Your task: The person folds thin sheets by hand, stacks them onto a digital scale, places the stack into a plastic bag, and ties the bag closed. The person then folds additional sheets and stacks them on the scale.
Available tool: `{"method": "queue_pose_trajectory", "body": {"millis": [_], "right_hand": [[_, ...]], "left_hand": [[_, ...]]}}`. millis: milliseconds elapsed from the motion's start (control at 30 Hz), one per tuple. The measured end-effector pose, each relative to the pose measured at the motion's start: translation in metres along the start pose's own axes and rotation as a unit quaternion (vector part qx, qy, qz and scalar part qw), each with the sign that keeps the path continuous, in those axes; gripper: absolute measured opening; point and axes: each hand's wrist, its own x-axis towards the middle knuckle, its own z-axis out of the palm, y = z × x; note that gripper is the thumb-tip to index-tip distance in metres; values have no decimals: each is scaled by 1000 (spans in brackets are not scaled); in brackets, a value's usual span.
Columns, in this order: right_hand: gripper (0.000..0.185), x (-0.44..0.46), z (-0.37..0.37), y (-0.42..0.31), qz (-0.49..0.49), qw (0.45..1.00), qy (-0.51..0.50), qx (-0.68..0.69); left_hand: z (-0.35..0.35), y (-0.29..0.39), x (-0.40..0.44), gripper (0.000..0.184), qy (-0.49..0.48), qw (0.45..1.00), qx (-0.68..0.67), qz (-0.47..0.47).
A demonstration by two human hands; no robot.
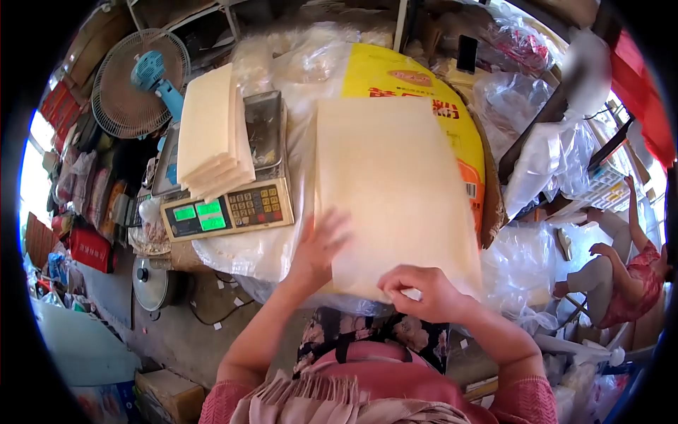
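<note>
A wide stack of thin, pale cream sheets (395,187) lies flat in front of me. At its left front edge is my left hand (321,244), blurred by motion, with fingers spread and nothing seen in them. My right hand (427,293) is closed in a pinch at the front edge of the top sheet. Further left, a folded pile of similar cream sheets (212,134) rests on a digital scale (240,210) with green lit displays.
A yellow printed sack (462,141) and clear plastic lie under the sheets. Behind the scale stands a fan (141,81). A lidded pot (150,283) sits on the floor at left. Plastic bags (519,261) hang at right, where another person (632,290) sits.
</note>
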Motion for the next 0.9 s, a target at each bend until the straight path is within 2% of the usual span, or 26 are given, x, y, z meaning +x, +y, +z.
{"method": "queue_pose_trajectory", "body": {"millis": [67, 100, 133, 167, 200, 233, 300, 400, 433, 467, 500, 567, 667, 767, 867, 900], "right_hand": [[24, -11, -29, 2, 47, 989, -94, 106], [24, -19, -45, 13, 26, 982, -69, 173], [28, -26, -70, 17, 12, 992, -64, 110], [33, -40, -93, 37, 17, 993, -54, 102], [38, -54, -110, 47, 83, 975, -20, 206], [43, -64, -120, 65, 95, 966, 7, 241], [36, -71, -115, 93, 34, 967, 96, 234], [23, -37, -102, 120, 172, 956, 227, 66], [14, -17, -94, 119, 153, 934, 303, 108], [19, 3, -87, 165, 214, 900, 379, 21], [24, 14, -83, 163, 245, 882, 389, -100], [32, 21, -78, 153, 254, 857, 398, -208], [39, 26, -78, 133, 329, 854, 335, -223], [50, 30, -62, 108, 155, 813, 371, -420], [55, 39, -33, 124, 69, 846, 253, -465], [57, 39, -21, 154, 97, 843, 178, -498]], "left_hand": [[15, -18, -15, 32, -34, 983, -177, -15], [20, -23, -23, 27, -52, 963, -265, -24], [18, -25, -29, 24, -43, 947, -303, -101], [14, -27, -35, 21, -35, 923, -340, -177], [12, -27, -36, 19, -25, 892, -373, -253], [11, -26, -33, 17, -12, 877, -380, -294], [4, -26, -19, 13, 15, 842, -389, -374], [2, -31, 15, 20, 45, 844, -332, -419], [10, -36, 20, 24, 58, 844, -318, -429], [25, -30, 31, 43, 184, 900, -151, -366], [25, -26, 37, 49, 137, 936, -105, -307], [22, -21, 43, 61, 42, 982, -9, -184], [36, -5, 33, 74, -129, 978, 56, -153], [43, -12, 25, 76, -112, 985, 58, -120], [44, -15, 25, 78, -124, 984, 67, -112], [43, -14, 25, 78, -123, 984, 68, -111]]}}
